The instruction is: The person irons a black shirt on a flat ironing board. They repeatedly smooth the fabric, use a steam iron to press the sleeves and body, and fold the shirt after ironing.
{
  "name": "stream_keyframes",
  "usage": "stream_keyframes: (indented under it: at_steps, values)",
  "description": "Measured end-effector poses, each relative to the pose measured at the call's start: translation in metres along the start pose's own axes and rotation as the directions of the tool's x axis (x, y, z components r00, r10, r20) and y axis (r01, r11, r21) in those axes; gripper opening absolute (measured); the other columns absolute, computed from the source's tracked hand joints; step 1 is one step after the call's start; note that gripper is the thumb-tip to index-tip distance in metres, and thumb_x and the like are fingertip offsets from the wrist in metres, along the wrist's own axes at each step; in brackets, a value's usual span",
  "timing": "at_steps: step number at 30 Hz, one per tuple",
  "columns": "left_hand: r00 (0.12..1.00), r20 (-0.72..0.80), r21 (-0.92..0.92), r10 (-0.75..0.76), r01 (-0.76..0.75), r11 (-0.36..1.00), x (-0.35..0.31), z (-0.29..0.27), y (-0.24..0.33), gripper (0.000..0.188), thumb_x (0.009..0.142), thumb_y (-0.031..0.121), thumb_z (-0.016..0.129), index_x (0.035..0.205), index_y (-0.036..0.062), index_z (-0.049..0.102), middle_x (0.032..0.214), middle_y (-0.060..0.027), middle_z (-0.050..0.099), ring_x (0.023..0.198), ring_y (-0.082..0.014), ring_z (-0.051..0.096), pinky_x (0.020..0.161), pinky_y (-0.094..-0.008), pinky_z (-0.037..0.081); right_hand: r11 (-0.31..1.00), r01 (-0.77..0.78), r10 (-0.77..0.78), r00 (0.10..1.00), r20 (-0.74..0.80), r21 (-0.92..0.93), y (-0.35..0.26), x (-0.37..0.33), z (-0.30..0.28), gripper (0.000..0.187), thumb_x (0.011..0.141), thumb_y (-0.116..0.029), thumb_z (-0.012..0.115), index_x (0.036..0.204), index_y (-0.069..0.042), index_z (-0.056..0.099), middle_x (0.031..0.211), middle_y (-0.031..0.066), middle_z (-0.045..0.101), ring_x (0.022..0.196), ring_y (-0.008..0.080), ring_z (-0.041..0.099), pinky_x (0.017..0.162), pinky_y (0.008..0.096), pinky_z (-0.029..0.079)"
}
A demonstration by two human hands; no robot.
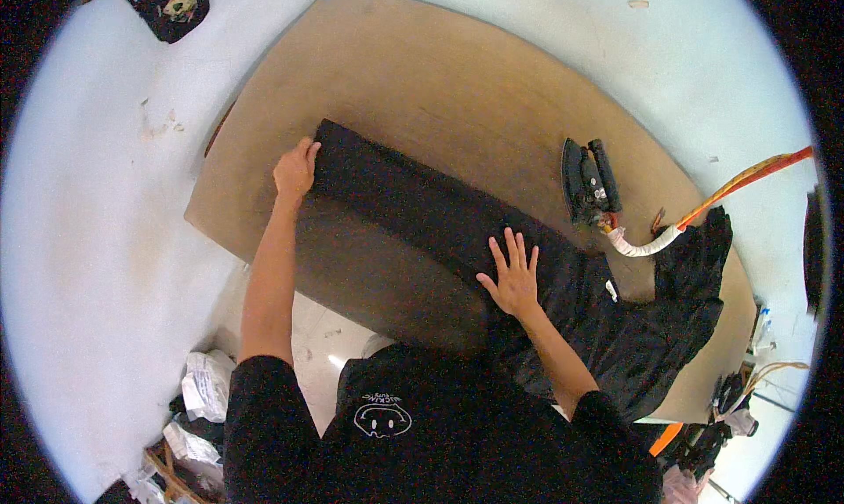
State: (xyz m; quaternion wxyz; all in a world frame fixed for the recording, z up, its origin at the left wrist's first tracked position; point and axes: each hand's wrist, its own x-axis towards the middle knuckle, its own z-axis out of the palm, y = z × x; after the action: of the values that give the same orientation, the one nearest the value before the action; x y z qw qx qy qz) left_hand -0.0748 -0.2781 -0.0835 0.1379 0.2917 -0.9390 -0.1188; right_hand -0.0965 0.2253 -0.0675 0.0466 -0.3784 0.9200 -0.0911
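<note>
A black garment (413,192) lies across the brown pressing table, one long panel stretched flat toward the far left. Its wider part is bunched at the right, where a small white label (611,290) shows. My left hand (295,167) is closed on the corner at the panel's far left end, fingers pinching the cloth. Flat on the fabric near the panel's right end rests my right hand (512,275), its fingers spread. An electric iron (587,183) sits on the table beyond the garment, to the right of my right hand and apart from it.
The brown padded table (396,56) has curved edges. A white-wrapped cord (646,243) runs from the iron to red and yellow cables at the right. White plastic bags (207,385) lie at the lower left. A black item (173,7) hangs at the upper left wall.
</note>
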Motion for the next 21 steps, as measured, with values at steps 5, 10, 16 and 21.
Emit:
stream_keyframes:
  at_steps: [5,10,16,21]
  values:
    - [0.996,-0.065,-0.113,-0.055,0.047,0.992,-0.01,0.011,-0.007,0.037,0.1,0.043,0.055,0.1,0.0076,0.065,0.088,-0.0206,0.069,0.083,-0.0422,0.067,0.071,-0.0501,0.051,0.984,-0.114,0.073,0.958,0.279,0.137,0.023,0.011,-0.029,0.081,0.091,-0.048,0.066,0.157,-0.016,0.032,0.166,0.0176,0.014,0.152,0.0393,0.015,0.118,0.0645,0.013]
    - [0.953,-0.302,-0.222,-0.025,-0.044,0.974,-0.026,0.023,-0.039,0.043,0.092,0.043,0.068,0.102,0.0009,0.068,0.092,-0.0204,0.071,0.088,-0.0389,0.067,0.079,-0.049,0.052,0.945,-0.314,0.251,0.872,-0.419,-0.088,0.133,0.091,-0.105,0.077,0.087,-0.054,0.068,0.143,-0.006,0.048,0.144,0.0266,0.049,0.13,0.0444,0.048,0.107,0.0537,0.04]
    - [0.944,0.17,-0.29,-0.282,0.322,0.901,-0.031,0.013,-0.05,0.056,0.086,0.048,0.073,0.109,-0.0026,0.067,0.094,-0.0206,0.07,0.1,-0.0392,0.067,0.088,-0.0476,0.051,0.647,-0.647,0.614,0.756,0.228,0.402,0.211,0.166,-0.141,0.062,0.089,-0.054,0.066,0.124,-0.003,0.063,0.1,0.0227,0.071,0.094,0.0379,0.07,0.085,0.0468,0.052]
    - [0.838,0.433,-0.65,-0.332,0.545,0.529,-0.03,0.002,-0.04,0.03,0.09,0.023,0.074,0.102,-0.002,0.062,0.086,-0.0119,0.067,0.084,-0.02,0.071,0.067,-0.0322,0.058,0.935,-0.142,0.095,0.983,0.156,0.325,0.114,0.112,-0.161,0.053,0.084,-0.05,0.075,0.095,0.002,0.07,0.079,0.0166,0.071,0.072,0.0274,0.068,0.07,0.0415,0.052]
